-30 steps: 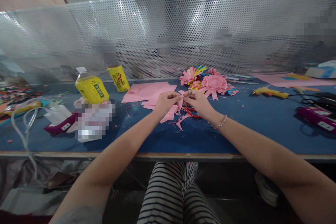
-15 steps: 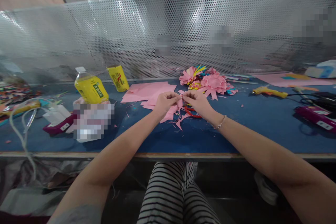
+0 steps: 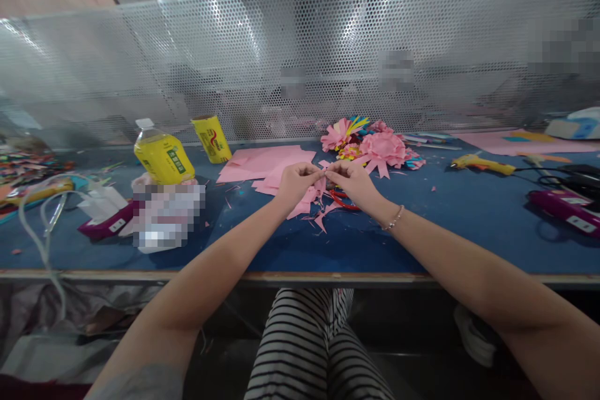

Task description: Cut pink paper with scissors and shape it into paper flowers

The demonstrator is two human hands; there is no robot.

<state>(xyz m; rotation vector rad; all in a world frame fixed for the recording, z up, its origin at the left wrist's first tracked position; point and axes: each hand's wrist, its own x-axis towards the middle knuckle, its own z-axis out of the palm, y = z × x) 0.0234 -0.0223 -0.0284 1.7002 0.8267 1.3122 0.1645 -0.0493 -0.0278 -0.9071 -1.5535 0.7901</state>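
Note:
My left hand (image 3: pixel 295 182) and my right hand (image 3: pixel 352 180) meet over the middle of the blue table (image 3: pixel 281 250). Both pinch a small pink paper piece (image 3: pixel 321 184) between thumb and fingers, and its cut strips hang down between them. Pink paper scraps (image 3: pixel 321 220) lie on the table just below. Red-handled scissors (image 3: pixel 344 202) rest partly hidden under my right hand. A stack of pink paper sheets (image 3: pixel 262 162) lies just behind my left hand.
Finished pink paper flowers (image 3: pixel 375 147) sit behind my right hand. A yellow bottle (image 3: pixel 162 156) and a yellow packet (image 3: pixel 212 137) stand at the left. A yellow glue gun (image 3: pixel 482 165) and a purple tool (image 3: pixel 562 209) lie at the right. A perforated metal screen (image 3: pixel 300 56) closes the back.

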